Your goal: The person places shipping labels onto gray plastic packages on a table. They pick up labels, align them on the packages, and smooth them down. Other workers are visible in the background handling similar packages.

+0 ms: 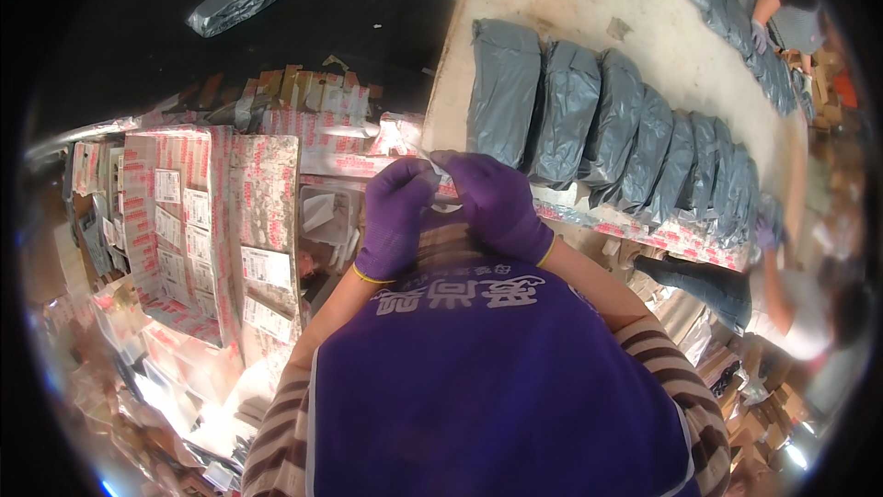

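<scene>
My left hand [399, 218] and my right hand [500, 204], both in purple knit gloves, meet at the fingertips in front of my chest. Pinched between them is a small white slip [437, 169], mostly covered by the fingers. Just beyond my right hand, a row of grey plastic-wrapped parcels [505, 87] lies side by side on a pale tabletop [448, 93]. To the left of my left hand stands an open carton [217, 235] covered in red-printed tape, with printed labels [196, 209] stuck inside it.
A single wrapped parcel [241, 0] lies on the dark surface [331, 7] at the upper left. A translucent plastic bin [328, 214] holds paper beside the carton. Two people work across the table: one gloved hand [760, 36] at upper right, another [767, 231] at the row's end.
</scene>
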`<action>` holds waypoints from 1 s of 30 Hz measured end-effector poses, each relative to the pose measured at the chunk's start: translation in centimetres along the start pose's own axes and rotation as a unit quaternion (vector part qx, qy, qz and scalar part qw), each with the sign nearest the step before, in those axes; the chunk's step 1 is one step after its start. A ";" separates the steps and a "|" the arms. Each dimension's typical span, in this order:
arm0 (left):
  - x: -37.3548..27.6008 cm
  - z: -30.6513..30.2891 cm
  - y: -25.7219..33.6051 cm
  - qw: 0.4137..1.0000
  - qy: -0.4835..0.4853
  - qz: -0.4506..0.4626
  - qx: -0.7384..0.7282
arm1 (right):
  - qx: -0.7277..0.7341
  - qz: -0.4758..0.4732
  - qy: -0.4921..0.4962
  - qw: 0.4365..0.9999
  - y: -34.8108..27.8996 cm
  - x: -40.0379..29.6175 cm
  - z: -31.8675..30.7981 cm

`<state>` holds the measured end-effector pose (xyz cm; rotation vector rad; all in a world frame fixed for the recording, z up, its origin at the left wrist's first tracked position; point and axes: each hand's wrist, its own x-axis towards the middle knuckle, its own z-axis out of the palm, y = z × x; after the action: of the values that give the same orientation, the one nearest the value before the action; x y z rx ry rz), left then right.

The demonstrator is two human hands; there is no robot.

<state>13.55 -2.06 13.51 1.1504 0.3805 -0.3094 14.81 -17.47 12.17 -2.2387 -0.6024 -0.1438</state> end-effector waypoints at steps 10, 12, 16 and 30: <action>1.3 -1.9 -3.2 0.975 -0.034 0.088 0.201 | 0.434 0.278 -0.027 0.857 1.0 -0.9 0.1; 2.0 -3.4 -4.1 0.934 -0.038 0.202 0.293 | 0.272 0.158 -0.025 0.949 1.5 -1.2 -1.3; 2.5 -7.6 -4.5 0.831 -0.019 0.300 0.469 | 0.127 0.195 -0.022 0.972 2.9 -1.8 -4.5; 4.3 -0.6 -7.0 0.599 -0.255 0.325 0.686 | -0.112 0.134 -0.107 0.979 6.7 5.9 -2.7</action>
<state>14.28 -4.31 5.61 2.5042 -1.0419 -0.2300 23.42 -21.05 11.17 -2.5516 -0.4060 0.1758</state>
